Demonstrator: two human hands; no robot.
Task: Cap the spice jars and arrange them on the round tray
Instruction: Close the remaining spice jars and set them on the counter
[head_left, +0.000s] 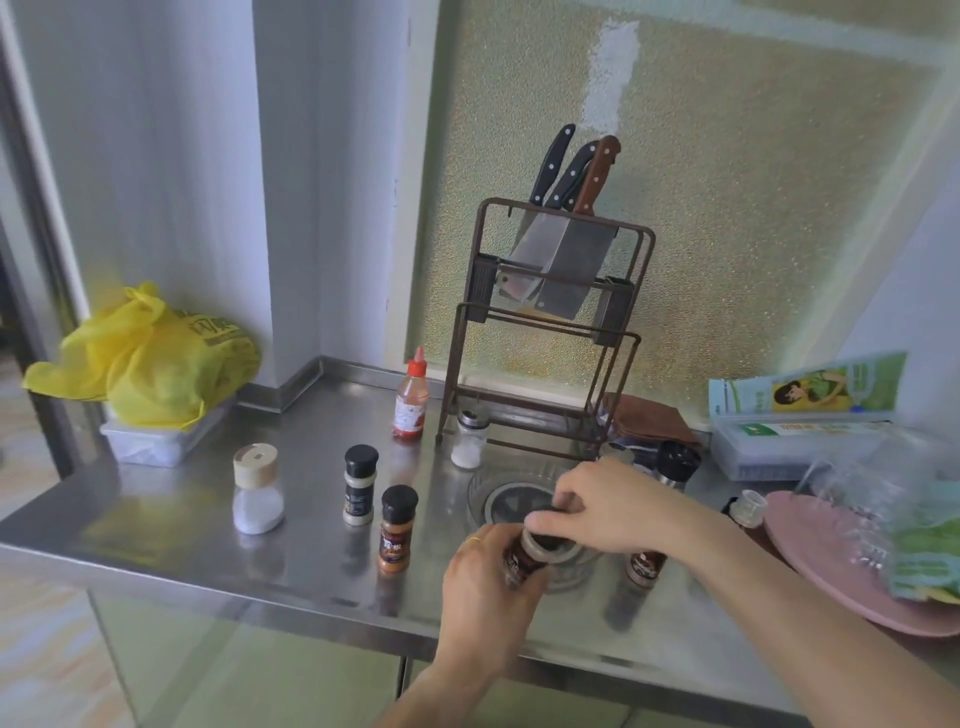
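Observation:
My left hand (485, 587) grips a brown spice jar (522, 561), tilted, over the near edge of the clear round tray (480, 493). My right hand (597, 506) pinches a black cap (543, 512) right at that jar's mouth. On the steel counter (182, 519) to the left stand a capped brown jar (397, 527), a capped dark-labelled jar (359, 483) and a white jar with a wooden lid (257, 488). A small glass shaker (470, 439) stands behind the tray. Another brown jar (645, 566) is partly hidden under my right wrist. A black-topped grinder (675, 465) stands beyond my right hand.
A knife rack (545, 322) with cleavers stands at the back wall, a red sauce bottle (411, 402) beside it. A yellow bag (150, 358) lies on a plastic box at the left. A pink plate (810, 551), a small capped bottle (750, 509), packaging and boxes crowd the right.

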